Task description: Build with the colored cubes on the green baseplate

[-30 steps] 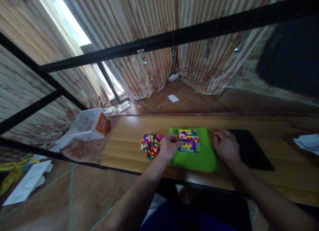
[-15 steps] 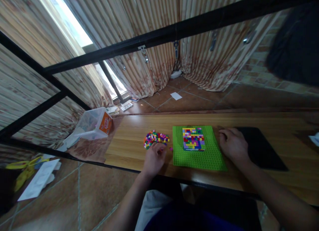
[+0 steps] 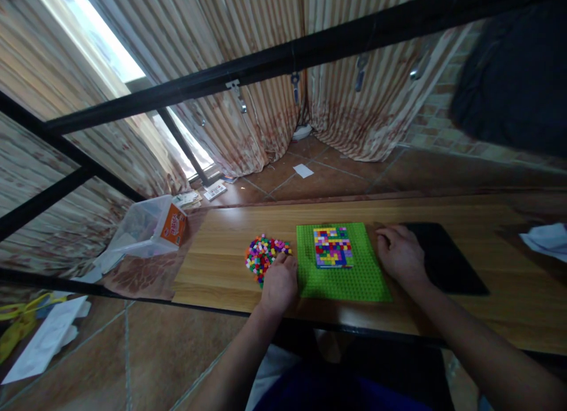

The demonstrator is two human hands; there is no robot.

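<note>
A green studded baseplate (image 3: 354, 281) lies on the wooden table (image 3: 212, 263). A block of small multicoloured bricks (image 3: 332, 246) covers its upper middle. To its left lies a loose pile of small coloured bricks (image 3: 261, 256). My left hand (image 3: 279, 283) rests at the pile's near right edge, fingers curled down into the bricks; what they hold is hidden. My right hand (image 3: 401, 256) lies on the table at the baseplate's right edge, fingers loosely curled, nothing visible in it.
A black flat pad (image 3: 447, 263) lies right of my right hand. White cloth or paper (image 3: 547, 238) sits at the table's far right. A clear plastic box with an orange label (image 3: 153, 225) stands left of the table. Black metal bars (image 3: 266, 74) cross overhead.
My left hand left the bricks on the baseplate, moved left and down to the loose pile, and now sits at the pile's near edge. My right hand stayed put.
</note>
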